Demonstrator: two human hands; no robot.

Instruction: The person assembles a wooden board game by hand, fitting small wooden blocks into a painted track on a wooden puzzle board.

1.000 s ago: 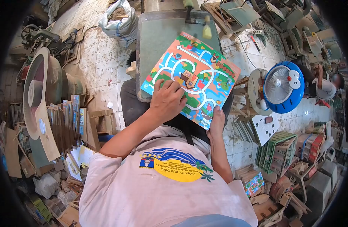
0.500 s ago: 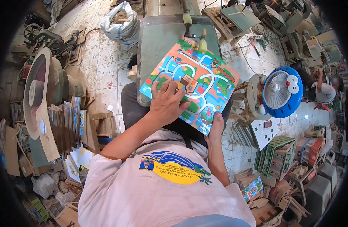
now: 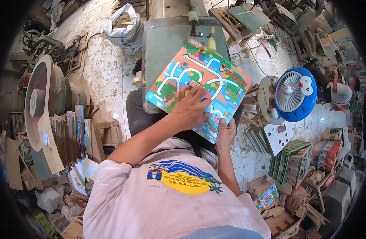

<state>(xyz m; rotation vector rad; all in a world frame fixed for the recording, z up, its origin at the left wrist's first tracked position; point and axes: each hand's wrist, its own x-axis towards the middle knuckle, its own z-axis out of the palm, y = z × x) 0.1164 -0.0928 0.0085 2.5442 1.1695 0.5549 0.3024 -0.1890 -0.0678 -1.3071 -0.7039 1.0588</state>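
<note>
A brightly printed maze board (image 3: 230,81) with white winding tracks lies tilted across the green-topped machine table (image 3: 161,44), its near corner over my lap. My left hand (image 3: 191,107) rests on the board's middle, fingers stretched over the printed house with slight gaps between them. No held object shows under it, though the palm side is hidden. At the near right edge, my right hand (image 3: 226,133) grips the board, thumb on top and the other fingers mostly hidden beneath. Just beyond the board's far edge is a metal fitting with a pale yellow brush-like piece (image 3: 211,44).
A blue fan (image 3: 296,94) stands at right, with green crates (image 3: 288,161) below it. A white sack (image 3: 125,30) sits beyond the table. At left are a large round sanding machine (image 3: 39,101) and upright stacked boards (image 3: 67,135). Another person (image 3: 342,93) is at far right.
My left hand has slid rightward across the board, from its left part to the middle, uncovering the left tracks. My right hand still holds the near right edge.
</note>
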